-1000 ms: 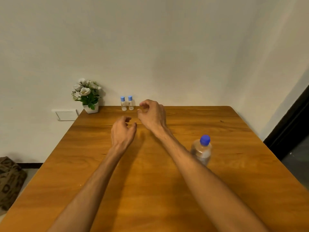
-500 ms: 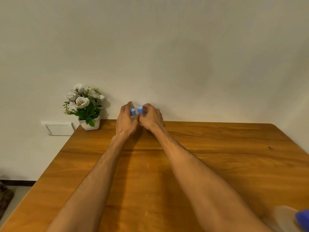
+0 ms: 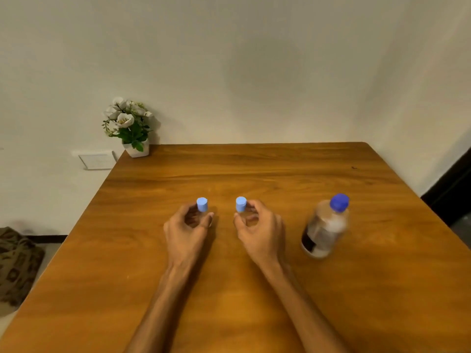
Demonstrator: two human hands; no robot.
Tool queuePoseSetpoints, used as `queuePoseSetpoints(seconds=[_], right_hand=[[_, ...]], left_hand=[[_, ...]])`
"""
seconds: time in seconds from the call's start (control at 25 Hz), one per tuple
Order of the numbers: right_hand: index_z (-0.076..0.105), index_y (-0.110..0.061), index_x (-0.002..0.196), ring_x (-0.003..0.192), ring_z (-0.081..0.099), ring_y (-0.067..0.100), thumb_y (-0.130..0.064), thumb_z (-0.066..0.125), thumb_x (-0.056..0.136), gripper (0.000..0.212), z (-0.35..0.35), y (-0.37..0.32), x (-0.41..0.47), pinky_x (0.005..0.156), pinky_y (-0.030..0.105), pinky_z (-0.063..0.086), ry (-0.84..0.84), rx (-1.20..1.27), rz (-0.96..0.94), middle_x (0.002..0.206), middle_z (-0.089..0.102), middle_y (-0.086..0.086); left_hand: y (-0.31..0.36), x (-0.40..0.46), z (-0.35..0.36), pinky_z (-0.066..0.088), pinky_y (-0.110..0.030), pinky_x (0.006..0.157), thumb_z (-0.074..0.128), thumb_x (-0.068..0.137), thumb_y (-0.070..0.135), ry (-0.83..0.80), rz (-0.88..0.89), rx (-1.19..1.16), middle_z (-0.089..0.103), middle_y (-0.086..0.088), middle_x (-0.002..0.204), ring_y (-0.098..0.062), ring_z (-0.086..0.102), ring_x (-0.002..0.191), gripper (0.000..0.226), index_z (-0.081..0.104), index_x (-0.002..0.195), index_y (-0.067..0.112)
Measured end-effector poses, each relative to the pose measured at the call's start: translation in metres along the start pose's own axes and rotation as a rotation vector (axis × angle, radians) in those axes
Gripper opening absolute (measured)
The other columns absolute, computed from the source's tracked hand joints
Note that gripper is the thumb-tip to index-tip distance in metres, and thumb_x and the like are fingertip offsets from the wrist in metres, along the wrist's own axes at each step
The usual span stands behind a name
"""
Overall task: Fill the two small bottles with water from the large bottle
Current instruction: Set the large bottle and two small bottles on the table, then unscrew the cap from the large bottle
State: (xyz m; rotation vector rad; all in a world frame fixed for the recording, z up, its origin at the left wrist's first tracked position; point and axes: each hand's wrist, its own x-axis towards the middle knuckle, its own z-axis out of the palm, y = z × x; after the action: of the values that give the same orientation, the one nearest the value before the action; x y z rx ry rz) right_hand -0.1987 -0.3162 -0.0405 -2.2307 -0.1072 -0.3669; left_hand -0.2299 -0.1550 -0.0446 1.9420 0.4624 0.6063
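Item 1, left small bottle (image 3: 202, 208): clear body, pale blue cap, standing upright at the middle of the tabletop (image 3: 254, 169). The left hand (image 3: 187, 229) is curling around its body from the near side, fingers and thumb closing on it below the cap; the cap is showing above the fingers.

Item 2, right small bottle (image 3: 240, 207): same make, pale blue cap, upright, standing just beside the first with a gap of bare wood between them. The right hand (image 3: 260, 229) is wrapping its body, thumb on the left side and fingers on the right, the cap poking out above.

Item 3, large bottle (image 3: 325, 226): clear plastic, darker blue cap on, dark label low on the body, blurred and appearing to lean to the right. It is standing to the right of the right hand, near it but apart, with neither hand touching it.

Item 4, flower pot (image 3: 136, 149): small white pot with white blossoms and green leaves, sitting at the far left corner of the tabletop against the wall, well apart from both hands.

Item 5, wall plate (image 3: 95, 160): white, fixed on the wall left of the tabletop.

Item 6, patterned cloth (image 3: 15, 263): lying on the floor at the left edge.
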Motion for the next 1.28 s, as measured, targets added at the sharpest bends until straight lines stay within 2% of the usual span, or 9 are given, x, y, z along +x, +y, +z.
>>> queuePoseSetpoints(seconds=[0.16, 0.4, 0.56, 0.64, 0.72, 0.84, 0.96, 1.08, 1.28], right_hand=[[0.072, -0.025, 0.116, 0.079, 0.072, 0.006, -0.031, 0.081, 0.085, 0.032, -0.045, 0.013, -0.053, 0.067, 0.034, 0.061, 0.015, 0.048, 0.012, 0.099, 0.079, -0.010], [0.059, -0.028, 0.139, 0.091, 0.072, 0.003, -0.029, 0.082, 0.085, 0.059, -0.059, 0.017, -0.066, 0.076, 0.034, 0.064, -0.039, 0.070, -0.009, 0.121, 0.074, -0.014], [0.071, -0.024, 0.123, 0.083, 0.072, 0.003, -0.026, 0.083, 0.086, 0.039, -0.096, 0.027, -0.090, 0.063, 0.030, 0.065, 0.225, 0.256, 0.037, 0.107, 0.075, -0.013], [0.071, -0.024, 0.109, 0.079, 0.072, 0.009, -0.019, 0.082, 0.085, 0.027, -0.122, 0.035, -0.098, 0.058, 0.032, 0.062, 0.435, 0.313, 0.047, 0.095, 0.075, -0.008], [0.067, -0.024, 0.117, 0.090, 0.069, 0.015, -0.018, 0.086, 0.081, 0.041, -0.139, 0.049, -0.089, 0.064, 0.029, 0.058, 0.527, 0.287, 0.091, 0.106, 0.070, -0.006], [0.051, -0.025, 0.148, 0.122, 0.059, 0.011, -0.034, 0.093, 0.073, 0.086, -0.151, 0.074, -0.054, 0.094, 0.033, 0.056, 0.271, 0.290, 0.195, 0.139, 0.062, -0.006], [0.045, -0.028, 0.153, 0.136, 0.054, 0.007, -0.032, 0.093, 0.074, 0.092, -0.155, 0.083, -0.029, 0.113, 0.042, 0.050, -0.014, 0.324, 0.106, 0.150, 0.058, -0.009], [0.054, -0.029, 0.145, 0.132, 0.057, 0.008, -0.034, 0.094, 0.074, 0.081, -0.161, 0.087, -0.018, 0.112, 0.046, 0.052, -0.064, 0.309, 0.082, 0.143, 0.064, -0.009], [0.060, -0.034, 0.134, 0.117, 0.062, 0.013, -0.052, 0.090, 0.067, 0.075, -0.159, 0.089, -0.021, 0.098, 0.048, 0.059, 0.001, 0.223, 0.048, 0.128, 0.068, -0.009]], left_hand=[[0.004, -0.066, -0.009, 0.061, -0.028, 0.083, 0.087, 0.083, 0.018, -0.004, -0.019, -0.041, 0.070, 0.025, 0.092, 0.010, 0.070, 0.083, 0.036, 0.074, 0.117, 0.023], [0.019, -0.093, -0.012, 0.059, -0.045, 0.101, 0.087, 0.083, 0.029, -0.017, -0.106, -0.022, 0.067, -0.002, 0.137, -0.020, 0.066, 0.120, 0.074, 0.055, 0.148, 0.016], [0.036, -0.138, -0.007, 0.059, -0.052, 0.092, 0.079, 0.088, 0.010, 0.175, 0.055, -0.134, 0.069, 0.003, 0.117, -0.016, 0.066, 0.106, 0.039, 0.065, 0.123, 0.022], [0.060, -0.154, 0.010, 0.060, -0.049, 0.083, 0.073, 0.089, -0.002, 0.109, 0.209, -0.191, 0.070, 0.007, 0.103, -0.009, 0.067, 0.095, 0.029, 0.070, 0.106, 0.021], [0.089, -0.152, 0.034, 0.059, -0.044, 0.076, 0.072, 0.087, -0.004, -0.006, 0.371, -0.212, 0.072, 0.004, 0.097, -0.010, 0.068, 0.091, 0.024, 0.073, 0.099, 0.016], [0.146, -0.128, 0.064, 0.058, -0.029, 0.089, 0.071, 0.090, 0.007, -0.196, 0.618, -0.089, 0.067, -0.002, 0.127, -0.012, 0.064, 0.117, 0.034, 0.071, 0.123, 0.014], [0.190, -0.092, 0.077, 0.040, -0.025, 0.113, 0.063, 0.095, 0.011, -0.487, 0.862, 0.347, 0.049, -0.004, 0.157, -0.017, 0.046, 0.144, 0.051, 0.059, 0.145, 0.022], [0.214, -0.065, 0.084, 0.049, -0.033, 0.107, 0.059, 0.099, 0.007, -0.688, 0.983, 0.611, 0.061, -0.006, 0.145, -0.022, 0.054, 0.138, 0.040, 0.064, 0.137, 0.016], [0.216, -0.063, 0.090, 0.054, -0.025, 0.090, 0.068, 0.098, 0.020, -0.660, 1.021, 0.615, 0.066, -0.005, 0.132, -0.020, 0.066, 0.116, 0.029, 0.071, 0.126, 0.013]])
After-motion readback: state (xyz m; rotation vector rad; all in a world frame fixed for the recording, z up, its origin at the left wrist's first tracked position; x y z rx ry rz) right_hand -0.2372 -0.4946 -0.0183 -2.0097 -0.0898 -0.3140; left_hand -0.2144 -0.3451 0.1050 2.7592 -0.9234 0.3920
